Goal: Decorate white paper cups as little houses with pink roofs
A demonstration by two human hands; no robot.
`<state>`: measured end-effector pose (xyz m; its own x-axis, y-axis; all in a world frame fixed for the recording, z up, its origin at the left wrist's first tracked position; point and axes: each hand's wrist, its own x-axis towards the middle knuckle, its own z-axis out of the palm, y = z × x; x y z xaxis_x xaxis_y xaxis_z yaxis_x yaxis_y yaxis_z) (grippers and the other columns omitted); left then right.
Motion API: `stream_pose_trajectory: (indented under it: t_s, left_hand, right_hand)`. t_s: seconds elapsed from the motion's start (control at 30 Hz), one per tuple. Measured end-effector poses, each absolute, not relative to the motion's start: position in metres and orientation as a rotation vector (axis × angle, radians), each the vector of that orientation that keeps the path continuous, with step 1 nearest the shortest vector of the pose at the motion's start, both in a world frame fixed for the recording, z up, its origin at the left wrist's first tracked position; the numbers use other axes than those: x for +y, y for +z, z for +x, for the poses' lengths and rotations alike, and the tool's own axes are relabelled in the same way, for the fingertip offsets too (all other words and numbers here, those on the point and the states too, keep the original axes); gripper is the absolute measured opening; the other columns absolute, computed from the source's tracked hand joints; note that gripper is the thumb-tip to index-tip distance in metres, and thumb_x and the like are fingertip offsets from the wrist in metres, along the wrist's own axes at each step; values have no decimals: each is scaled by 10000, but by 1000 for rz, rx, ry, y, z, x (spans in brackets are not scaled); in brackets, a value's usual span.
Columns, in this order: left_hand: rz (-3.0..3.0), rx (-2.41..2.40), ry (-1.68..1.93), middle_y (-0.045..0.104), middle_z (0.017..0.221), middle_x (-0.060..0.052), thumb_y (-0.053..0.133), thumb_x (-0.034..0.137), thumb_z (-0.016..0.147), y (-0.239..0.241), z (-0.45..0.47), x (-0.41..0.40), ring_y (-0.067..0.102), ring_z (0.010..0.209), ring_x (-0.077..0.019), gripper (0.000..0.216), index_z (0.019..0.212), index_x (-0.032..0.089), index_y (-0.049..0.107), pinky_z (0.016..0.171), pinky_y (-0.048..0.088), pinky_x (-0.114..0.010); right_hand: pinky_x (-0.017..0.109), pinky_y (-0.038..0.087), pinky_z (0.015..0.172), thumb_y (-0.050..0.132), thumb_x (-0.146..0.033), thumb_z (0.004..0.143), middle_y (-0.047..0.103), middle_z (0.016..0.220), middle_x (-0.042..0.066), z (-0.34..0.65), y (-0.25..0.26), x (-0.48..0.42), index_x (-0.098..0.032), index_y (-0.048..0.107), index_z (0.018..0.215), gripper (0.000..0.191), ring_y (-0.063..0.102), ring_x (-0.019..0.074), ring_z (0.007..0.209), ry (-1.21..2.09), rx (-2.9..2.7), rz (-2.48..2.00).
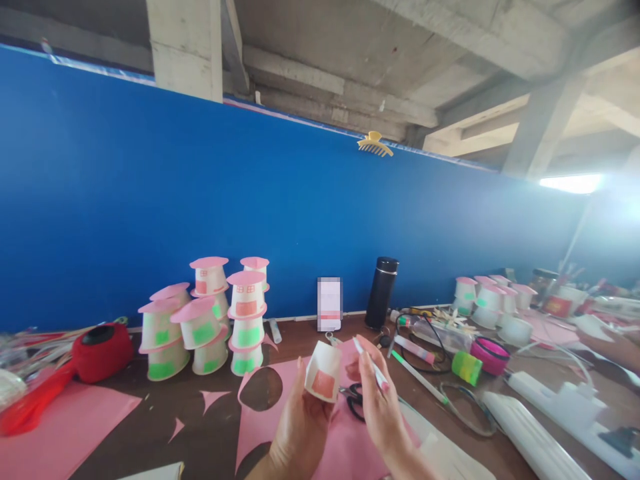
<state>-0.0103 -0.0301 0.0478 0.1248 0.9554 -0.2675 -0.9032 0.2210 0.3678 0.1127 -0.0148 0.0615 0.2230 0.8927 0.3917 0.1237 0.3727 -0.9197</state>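
A white paper cup with a red rectangle coloured on its side is tilted in my left hand, whose fingers wrap round it. My right hand grips a white marker with a reddish end, just right of the cup and apart from it. Black-handled scissors lie between my hands, partly hidden. Beneath them spreads a sheet of pink paper with round holes cut out. At the left stand stacked paper cups with pink paper tops and green or red patches.
A phone and a black flask stand by the blue partition. A green-capped marker, tape rolls and a power strip lie at right. More cups stand beyond. A red pouch sits at left.
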Motion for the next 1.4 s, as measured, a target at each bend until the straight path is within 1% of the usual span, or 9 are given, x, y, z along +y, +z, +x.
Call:
stream_pose_trajectory:
  t_s: [0.1,0.2,0.37,0.47,0.63,0.73,0.83,1.03,1.4]
  left_hand:
    - [92,543,1370,723,786,-20,690,444,790,44,-10,-27,644,630,-151,392,1076,183,627,633,451,-282]
    - [74,571,1356,721,787,-23,697,445,779,42,-8,-26,629,592,-142,408,1080,180,623,633,454,-287]
    - [125,486,1436,743,944,-60,655,332,837,40,-8,-25,688,804,-165,299,1079,160,620,803,484,-283]
    - [142,463,1431,747,962,-59,655,306,837,37,-8,-24,696,843,-174,288,1089,171,623,860,481,-296]
    - [150,449,1375,746,918,-82,679,288,813,33,-6,-25,698,886,-220,398,1179,148,605,874,486,-330]
    - [146,441,1375,746,881,-82,684,258,805,32,-5,-26,698,894,-228,417,1194,131,599,888,486,-335]
    - [135,431,1393,746,948,-102,679,236,807,35,-5,-28,694,940,-229,423,1204,119,589,921,482,-335]
    - [144,437,1378,736,1032,-125,675,233,806,42,-4,-30,674,1018,-267,443,1228,130,586,886,500,-353]
    - [219,415,1367,729,1058,-118,638,248,837,36,-2,-31,638,1084,-269,377,1191,122,608,909,473,-352]
  right_hand:
    - [405,483,939,476,-524,916,658,1149,94,119,67,-21,-251,641,1178,412,618,253,1071,413,-1379,-991]
    - [444,434,998,547,-451,897,693,1078,87,121,70,-29,-265,696,1079,300,614,275,1082,312,-1485,-911]
    - [348,541,815,575,-314,902,707,995,96,113,65,-36,-234,667,1067,205,678,244,875,452,-1574,-952]
    - [299,563,726,595,-335,890,708,925,84,110,63,-36,-232,654,1021,177,689,234,827,514,-1548,-1040]
    - [259,559,652,604,-371,879,708,917,78,111,62,-34,-238,651,981,174,695,230,822,568,-1512,-1108]
    - [252,551,645,616,-373,869,712,856,62,112,61,-32,-240,659,941,157,701,219,773,550,-1526,-1108]
    - [253,548,642,606,-375,877,707,829,52,113,59,-31,-242,657,928,151,701,211,737,506,-1569,-1106]
    - [257,536,625,601,-383,877,712,805,55,113,61,-31,-239,658,900,157,697,219,733,419,-1603,-1123]
    - [239,521,625,594,-357,885,715,805,40,112,63,-31,-242,655,894,131,700,203,723,391,-1628,-1106]
